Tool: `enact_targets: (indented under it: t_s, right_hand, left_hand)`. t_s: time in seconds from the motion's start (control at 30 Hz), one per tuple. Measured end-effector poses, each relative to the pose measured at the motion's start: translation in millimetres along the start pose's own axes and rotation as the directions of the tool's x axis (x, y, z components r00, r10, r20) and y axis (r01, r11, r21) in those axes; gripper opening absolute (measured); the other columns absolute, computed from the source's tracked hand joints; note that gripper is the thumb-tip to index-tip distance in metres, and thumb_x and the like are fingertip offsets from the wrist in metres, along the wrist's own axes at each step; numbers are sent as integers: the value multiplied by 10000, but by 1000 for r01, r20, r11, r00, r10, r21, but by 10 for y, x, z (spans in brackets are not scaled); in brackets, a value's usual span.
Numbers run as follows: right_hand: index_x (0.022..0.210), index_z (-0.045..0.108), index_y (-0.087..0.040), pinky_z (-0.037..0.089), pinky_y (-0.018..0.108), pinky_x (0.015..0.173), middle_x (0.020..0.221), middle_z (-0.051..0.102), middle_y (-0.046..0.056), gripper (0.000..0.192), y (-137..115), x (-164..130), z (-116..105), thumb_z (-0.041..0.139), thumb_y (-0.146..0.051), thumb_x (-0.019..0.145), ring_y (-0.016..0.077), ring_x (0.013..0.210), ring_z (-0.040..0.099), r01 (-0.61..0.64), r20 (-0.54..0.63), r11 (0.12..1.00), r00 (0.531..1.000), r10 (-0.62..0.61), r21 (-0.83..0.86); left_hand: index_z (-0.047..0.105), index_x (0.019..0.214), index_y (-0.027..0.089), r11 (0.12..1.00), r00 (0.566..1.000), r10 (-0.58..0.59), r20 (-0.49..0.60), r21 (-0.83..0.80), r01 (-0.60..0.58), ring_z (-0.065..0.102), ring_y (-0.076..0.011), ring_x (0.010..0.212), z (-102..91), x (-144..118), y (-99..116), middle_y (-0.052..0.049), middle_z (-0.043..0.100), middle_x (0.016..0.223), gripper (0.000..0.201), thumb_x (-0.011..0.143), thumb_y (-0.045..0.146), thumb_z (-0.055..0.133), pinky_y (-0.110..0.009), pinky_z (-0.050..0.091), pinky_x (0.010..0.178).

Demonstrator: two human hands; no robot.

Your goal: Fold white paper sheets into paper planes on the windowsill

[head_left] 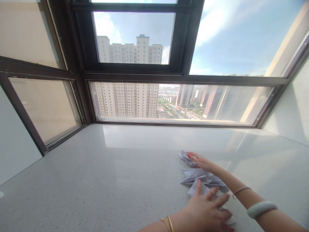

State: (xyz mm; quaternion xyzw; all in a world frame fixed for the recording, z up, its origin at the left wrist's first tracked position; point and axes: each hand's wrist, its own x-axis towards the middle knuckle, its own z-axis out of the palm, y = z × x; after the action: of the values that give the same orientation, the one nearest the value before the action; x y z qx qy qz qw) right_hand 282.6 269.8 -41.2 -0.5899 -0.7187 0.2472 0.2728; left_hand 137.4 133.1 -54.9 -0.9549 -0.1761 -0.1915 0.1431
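Note:
Three folded white paper pieces lie on a pale speckled windowsill counter [108, 180]. My right hand [201, 161] reaches forward, its fingers resting on the farthest paper piece [185, 157]. A second folded paper [196, 176] lies just under that forearm. My left hand [209, 211] lies flat, fingers spread, pressing down on the nearest paper [195, 190], which it mostly hides. Neither hand lifts anything.
The counter runs to a dark-framed bay window [135, 74] at the back and left, with tall buildings outside. White walls [292, 106] close in the right and left sides. Bracelets sit on both wrists.

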Motion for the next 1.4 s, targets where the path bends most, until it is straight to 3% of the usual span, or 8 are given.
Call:
enact_targets:
  t_s: [0.23, 0.5, 0.63, 0.77, 0.97, 1.07, 1.23, 1.4]
  right_hand:
    - [1037, 603, -176, 487, 313, 573, 1023, 623, 98, 575, -463, -127, 217, 323, -598, 763, 224, 797, 587, 49, 201, 996, 978, -64, 77]
    - [899, 645, -186, 463, 298, 706, 879, 659, 41, 460, -1120, -250, 504, 328, -511, 825, 177, 765, 581, 230, 338, 967, 906, -254, 110]
    - [993, 620, -224, 403, 345, 854, 1027, 636, 47, 408, -1260, -313, 489, 372, -497, 818, 214, 948, 555, 282, 297, 954, 906, -300, 103]
    - [1045, 585, -223, 306, 420, 947, 1112, 586, 81, 455, -1144, -367, 273, 355, -534, 805, 249, 1071, 479, 252, 93, 963, 961, -261, 98]
    - [984, 573, -178, 481, 326, 605, 818, 612, 77, 632, -782, -461, 4, 303, -686, 721, 184, 659, 603, 28, -252, 913, 964, 83, 407]
    - [927, 592, -187, 469, 286, 568, 745, 614, 50, 570, -675, -521, 17, 397, -671, 698, 155, 601, 594, -16, -256, 832, 948, 188, 554]
    - [801, 634, -152, 459, 262, 536, 622, 625, 45, 565, -546, -542, 95, 436, -666, 678, 131, 527, 569, -67, -164, 783, 963, 213, 619]
    - [752, 632, -140, 320, 213, 328, 532, 604, 34, 593, -466, -528, 105, 423, -687, 658, 91, 359, 442, -23, -241, 845, 954, 178, 534]
  left_hand:
    - [539, 1045, 224, 997, 1000, 20, -19, 73, -18, 256, -271, 1232, -192, -218, -123, -32, 342, 1366, 374, 866, 396, 260, -558, 272, 901]
    - [435, 1167, 217, 988, 980, -133, 147, -62, 143, 290, -291, 1211, -586, -705, -385, -67, 376, 1342, 376, 872, 373, 260, -573, 258, 912]
    - [420, 1177, 243, 960, 947, -212, 240, -130, 248, 321, -280, 1193, -656, -893, -475, -70, 399, 1322, 373, 864, 386, 277, -573, 241, 930]
    - [397, 1201, 245, 941, 935, -264, 237, -149, 303, 283, -297, 1214, -738, -950, -492, -74, 401, 1311, 455, 825, 484, 306, -611, 114, 968]
    - [411, 1201, 176, 964, 975, -158, 159, -187, 187, 245, -293, 1237, -643, -700, -292, -104, 457, 1244, 535, 839, 514, 209, -548, 43, 1014]
    - [383, 1230, 158, 968, 983, -133, 125, -196, 156, 183, -309, 1265, -491, -467, -208, -111, 374, 1331, 532, 853, 481, 190, -579, 63, 998]
    - [348, 1278, 206, 930, 936, -285, 205, -175, 322, 110, -358, 1283, -350, -173, -305, -121, 288, 1388, 574, 817, 532, 247, -666, 39, 936]
    - [376, 1272, 233, 885, 863, -417, 287, -90, 457, 174, -380, 1261, -344, -326, -482, -102, 345, 1364, 567, 808, 535, 255, -659, 11, 942]
